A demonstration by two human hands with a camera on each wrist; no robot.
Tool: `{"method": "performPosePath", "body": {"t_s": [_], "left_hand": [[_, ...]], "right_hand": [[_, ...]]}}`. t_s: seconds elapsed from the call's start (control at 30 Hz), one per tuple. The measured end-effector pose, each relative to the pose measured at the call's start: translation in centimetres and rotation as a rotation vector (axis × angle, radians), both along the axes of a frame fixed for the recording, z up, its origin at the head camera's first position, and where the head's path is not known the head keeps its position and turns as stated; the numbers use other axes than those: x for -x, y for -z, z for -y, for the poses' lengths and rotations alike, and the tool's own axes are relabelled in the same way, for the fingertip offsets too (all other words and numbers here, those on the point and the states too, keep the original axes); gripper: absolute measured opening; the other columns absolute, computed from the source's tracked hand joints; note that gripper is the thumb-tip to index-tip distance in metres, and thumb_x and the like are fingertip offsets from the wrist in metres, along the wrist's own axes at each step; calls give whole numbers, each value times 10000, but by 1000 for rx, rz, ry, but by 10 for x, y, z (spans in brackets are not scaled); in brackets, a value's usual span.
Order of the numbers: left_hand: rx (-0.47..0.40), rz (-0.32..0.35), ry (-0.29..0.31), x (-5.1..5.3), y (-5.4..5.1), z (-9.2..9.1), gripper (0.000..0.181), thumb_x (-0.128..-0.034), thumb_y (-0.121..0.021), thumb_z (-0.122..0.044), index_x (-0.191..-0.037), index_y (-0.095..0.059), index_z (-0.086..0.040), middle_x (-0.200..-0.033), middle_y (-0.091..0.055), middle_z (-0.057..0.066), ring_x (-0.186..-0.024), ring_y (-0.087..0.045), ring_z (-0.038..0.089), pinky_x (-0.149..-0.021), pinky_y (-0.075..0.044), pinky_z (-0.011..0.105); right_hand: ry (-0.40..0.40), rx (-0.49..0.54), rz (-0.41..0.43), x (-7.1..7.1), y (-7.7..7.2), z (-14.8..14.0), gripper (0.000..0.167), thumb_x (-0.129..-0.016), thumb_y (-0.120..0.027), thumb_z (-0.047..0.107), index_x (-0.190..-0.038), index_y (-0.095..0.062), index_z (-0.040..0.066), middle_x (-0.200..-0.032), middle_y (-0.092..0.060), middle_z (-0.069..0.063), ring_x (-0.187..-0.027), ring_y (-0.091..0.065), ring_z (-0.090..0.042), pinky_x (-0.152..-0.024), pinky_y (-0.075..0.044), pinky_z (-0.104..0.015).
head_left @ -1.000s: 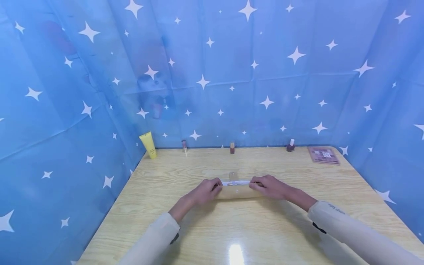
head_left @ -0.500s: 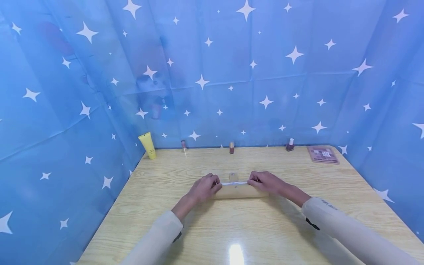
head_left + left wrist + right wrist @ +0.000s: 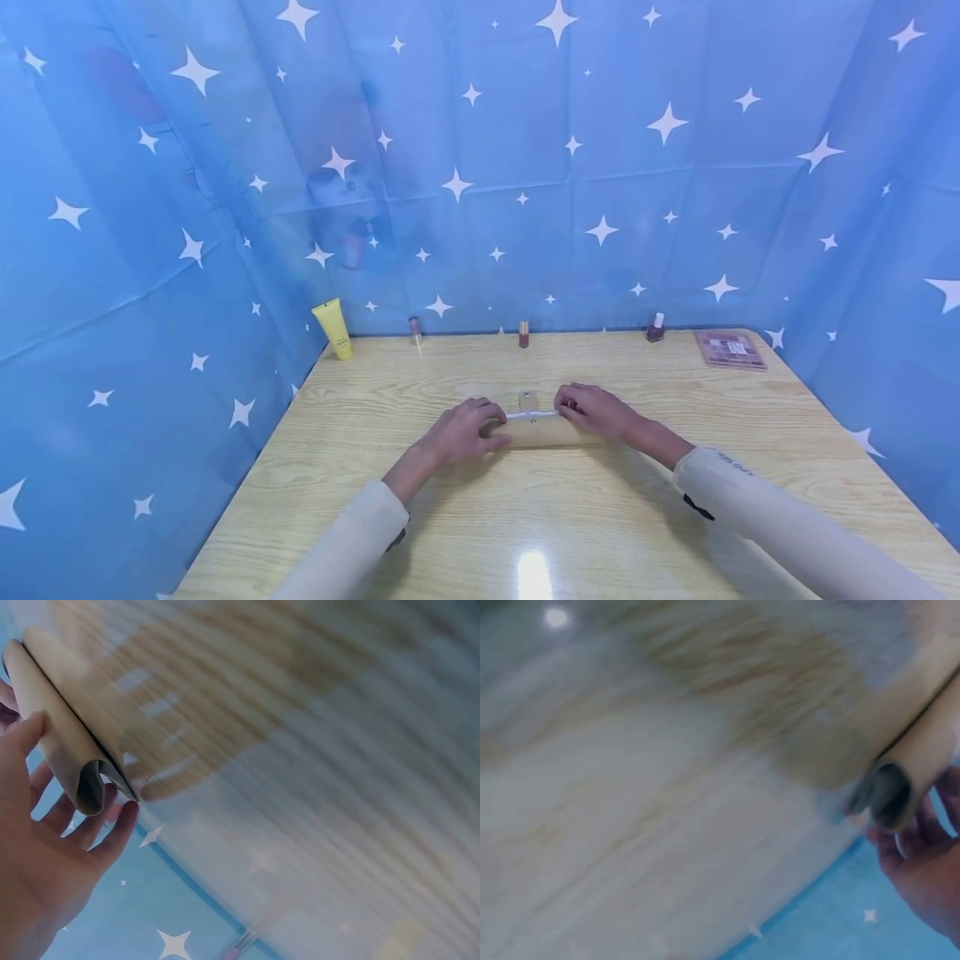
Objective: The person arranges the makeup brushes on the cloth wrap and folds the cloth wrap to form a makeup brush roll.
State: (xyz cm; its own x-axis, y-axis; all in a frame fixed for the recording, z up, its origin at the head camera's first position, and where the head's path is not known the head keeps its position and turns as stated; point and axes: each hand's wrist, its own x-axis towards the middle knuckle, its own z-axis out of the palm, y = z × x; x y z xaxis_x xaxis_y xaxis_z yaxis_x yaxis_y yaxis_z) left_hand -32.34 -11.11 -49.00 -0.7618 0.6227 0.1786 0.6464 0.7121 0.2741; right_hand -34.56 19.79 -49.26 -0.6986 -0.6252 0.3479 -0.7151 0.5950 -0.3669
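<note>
A tan pouch, rolled or folded into a long shape, lies across the middle of the wooden table. Behind it projects a small tab with a metal snap, and a thin white strip shows along its upper edge. My left hand holds the left end, thumb in front and fingers behind. At the other end, my right hand grips near the upper edge with bent fingers. Both wrist views show hollow, curled ends of the pouch. The right thumb is out of sight in the right wrist view.
Along the table's back edge stand a yellow squeeze tube, a slim lip gloss tube, a small gold-capped bottle and a dark nail polish bottle. A makeup palette lies at the back right. Blue star-patterned curtains enclose the table.
My right hand has shifted slightly left and away from me along the pouch. The left thumb has moved forward over its front. Less of the white strip shows now.
</note>
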Motion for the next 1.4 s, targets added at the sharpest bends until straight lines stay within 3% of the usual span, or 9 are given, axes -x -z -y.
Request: {"method": "performPosePath", "body": {"t_s": [0.17,0.37,0.47,0.67,0.8,0.97,1.1,1.4], "left_hand": [[-16,39,12,1,0,-3,357,-1030,-620,-490,-1235,-723,-217,-1164,-712,-17,-897,-590,84,-750,-503,264],[-14,84,-8,6,-3,-10,319,-1017,-646,-479,-1197,-733,-229,-1043,-683,-80,-892,-573,84,-760,-497,273],[-7,131,-20,11,-9,-15,309,-1000,-683,-458,-1192,-735,-222,-1073,-688,-90,-911,-581,85,-795,-501,279],[-24,254,-53,33,-23,-27,292,-1010,-687,-408,-1178,-751,-178,-1081,-717,-71,-888,-624,72,-795,-525,288],[-38,243,-91,47,-24,-39,284,-1044,-645,-307,-1233,-741,-118,-1109,-731,4,-965,-661,137,-872,-546,334],[-55,237,-114,60,-15,-50,321,-1041,-608,-214,-1302,-717,-62,-1184,-711,106,-1041,-654,217,-932,-545,383],[-49,219,-96,65,-9,-56,306,-1011,-614,-168,-1263,-745,-52,-1155,-719,111,-996,-646,216,-902,-550,376],[-150,220,-115,64,-9,-62,162,-1011,-678,-171,-1135,-750,-97,-986,-708,16,-858,-626,141,-782,-533,313]], "right_hand": [[-49,9,-1,-6,-6,11,150,-1001,-633,-19,-1012,-728,97,-967,-730,10,-894,-689,-137,-764,-578,-335],[-5,67,217,-16,-7,20,95,-1042,-658,220,-1038,-726,153,-940,-704,63,-802,-620,-73,-707,-533,-265],[4,114,276,-18,-6,20,111,-1019,-700,252,-1020,-718,143,-924,-697,47,-767,-594,-88,-683,-511,-255],[-23,172,274,-17,0,20,105,-998,-724,181,-1032,-732,82,-968,-736,-12,-867,-685,-147,-745,-556,-264],[-41,209,262,-16,2,22,133,-991,-728,151,-1078,-752,53,-1014,-761,-46,-951,-722,-215,-819,-596,-326],[-41,233,270,-15,5,28,136,-985,-737,151,-1073,-778,57,-1017,-762,-45,-953,-716,-219,-841,-599,-351],[-28,234,273,-15,6,31,138,-977,-750,173,-1055,-791,67,-996,-759,-28,-916,-703,-183,-816,-589,-310],[-10,229,251,-15,4,29,102,-967,-763,177,-1015,-802,96,-965,-763,-8,-884,-704,-153,-799,-589,-293]]}}
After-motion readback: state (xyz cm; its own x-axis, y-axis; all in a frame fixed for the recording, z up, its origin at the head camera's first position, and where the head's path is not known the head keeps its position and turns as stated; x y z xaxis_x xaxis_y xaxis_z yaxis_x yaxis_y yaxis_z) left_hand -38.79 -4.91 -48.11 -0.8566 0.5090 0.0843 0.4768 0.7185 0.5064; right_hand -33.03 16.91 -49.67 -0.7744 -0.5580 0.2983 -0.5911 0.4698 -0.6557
